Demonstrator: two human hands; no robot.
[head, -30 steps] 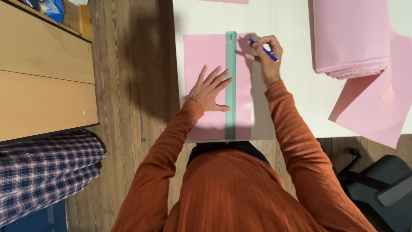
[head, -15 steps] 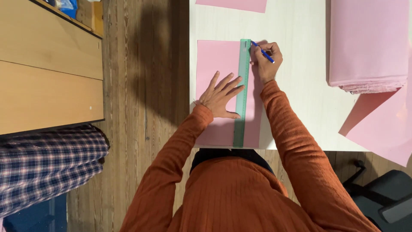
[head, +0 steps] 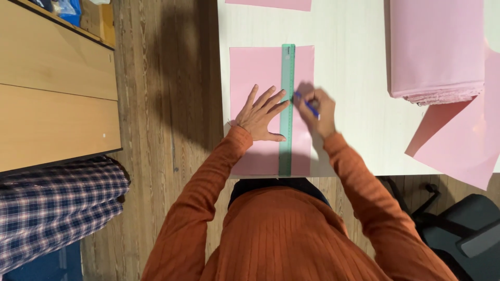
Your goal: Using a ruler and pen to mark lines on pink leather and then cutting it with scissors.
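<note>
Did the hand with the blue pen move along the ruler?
Yes. The right hand with the blue pen slid down the green ruler, from its far end toward the middle, nearer the person.

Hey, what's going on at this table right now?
A person in an orange ribbed sweater leans over a white table. The left hand lies flat, fingers spread, on a pink sheet of paper, touching a green ruler laid lengthwise along it. The right hand holds a blue pen against the ruler's right edge, about halfway along.

A white table (head: 354, 78) carries a pink sheet (head: 258, 67), loose pink sheets (head: 458, 140) and a pink roll (head: 435, 47).
</note>
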